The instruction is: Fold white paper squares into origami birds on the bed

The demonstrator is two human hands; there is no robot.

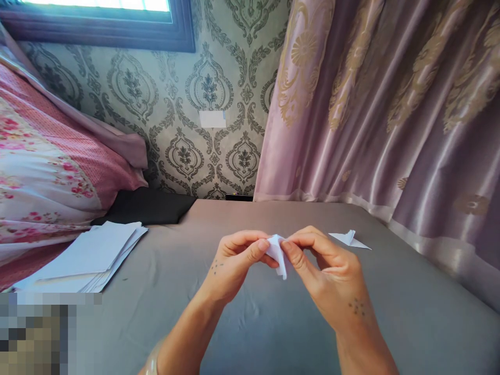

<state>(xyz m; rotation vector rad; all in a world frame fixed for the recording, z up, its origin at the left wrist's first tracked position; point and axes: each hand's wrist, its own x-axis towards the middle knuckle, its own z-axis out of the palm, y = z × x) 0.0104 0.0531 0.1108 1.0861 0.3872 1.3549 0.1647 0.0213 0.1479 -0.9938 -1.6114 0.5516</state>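
A small folded piece of white paper (278, 251) is held up between both hands, above the grey cloth surface. My left hand (239, 259) pinches its left side between thumb and fingers. On the other side, my right hand (326, 268) grips the paper's upper right edge with thumb and forefinger. A narrow folded strip hangs down between the hands. Part of the paper is hidden behind the fingers. To the right of my right hand, a second folded paper shape (349, 239) with pointed ends rests on the cloth.
A stack of white paper sheets (84, 255) lies at the left, with a dark flat item (146, 206) behind it. Floral fabric (50, 172) drapes along the left side. Purple curtains (371, 104) hang at the right, down to the edge of the grey cloth surface (164, 307).
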